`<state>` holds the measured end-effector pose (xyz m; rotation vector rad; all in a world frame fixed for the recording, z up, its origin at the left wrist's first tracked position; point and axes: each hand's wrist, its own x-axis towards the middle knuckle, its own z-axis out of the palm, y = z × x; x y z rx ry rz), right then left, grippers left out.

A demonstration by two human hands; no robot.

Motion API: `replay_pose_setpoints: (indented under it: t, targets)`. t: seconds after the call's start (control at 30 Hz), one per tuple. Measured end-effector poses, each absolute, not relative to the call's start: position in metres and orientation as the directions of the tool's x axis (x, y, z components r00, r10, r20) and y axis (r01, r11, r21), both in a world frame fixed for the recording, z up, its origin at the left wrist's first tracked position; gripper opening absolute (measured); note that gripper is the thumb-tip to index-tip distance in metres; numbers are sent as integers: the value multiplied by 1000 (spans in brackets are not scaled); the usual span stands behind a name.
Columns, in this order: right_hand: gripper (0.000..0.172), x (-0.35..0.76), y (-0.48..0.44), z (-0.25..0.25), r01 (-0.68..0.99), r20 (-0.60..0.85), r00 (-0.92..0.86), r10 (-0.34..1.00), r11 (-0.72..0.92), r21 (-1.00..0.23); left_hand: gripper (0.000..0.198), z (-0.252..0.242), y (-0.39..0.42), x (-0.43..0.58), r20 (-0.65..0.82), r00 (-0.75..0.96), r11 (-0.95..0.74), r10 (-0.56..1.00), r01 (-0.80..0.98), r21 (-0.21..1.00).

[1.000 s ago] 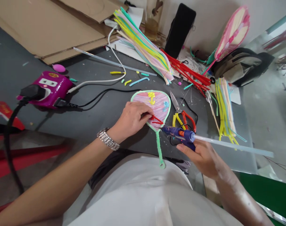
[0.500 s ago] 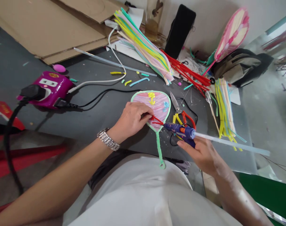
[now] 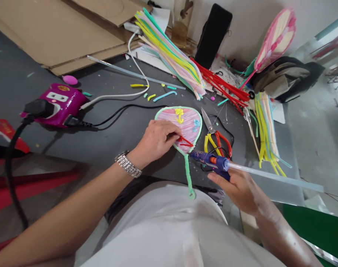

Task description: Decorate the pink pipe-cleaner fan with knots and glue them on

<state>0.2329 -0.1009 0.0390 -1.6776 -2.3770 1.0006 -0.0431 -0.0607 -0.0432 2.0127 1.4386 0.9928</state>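
Since my last look, the blue glue gun (image 3: 210, 161) has slid a little to the left, and its tip now sits just by the low edge of the pipe-cleaner fan (image 3: 185, 124). Going left to right, I see a bright pink machine (image 3: 60, 102) on the dark table (image 3: 102, 148), with a black plug (image 3: 39, 108) in its side. Next comes the left hand (image 3: 153, 141), with a silver watch (image 3: 127, 165) on its wrist. It is bent over and pinches a short red pipe cleaner (image 3: 185, 141) on the fan. The fan lies flat on the table, right in front of the person. It is pink in the middle with a green edge, and its green handle points down toward the person's white shirt (image 3: 157, 226). Just to the right, red and yellow scissors (image 3: 212, 129) lie open on the table, close to the fan but not touching it. The right hand (image 3: 241, 191) grips the glue gun tight, and a long clear glue stick (image 3: 274, 177) pokes out of the back. Far off to the right, a yellow bunch of pipe cleaners (image 3: 265, 129) lies on the table.
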Motion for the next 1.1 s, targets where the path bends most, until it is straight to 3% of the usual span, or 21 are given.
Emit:
replay_pose_setpoints:
  t: [0.53, 1.1]
  targets:
    - [44, 226, -93, 33, 817, -333, -366, 869, 129, -562, 17, -41, -61, -43, 268, 194, -330, 944, 616, 716]
    - [44, 214, -77, 28, 782, -268, -409, 872, 183, -596, 15, -44, -61, -44, 290, 201, -351, 936, 620, 701]
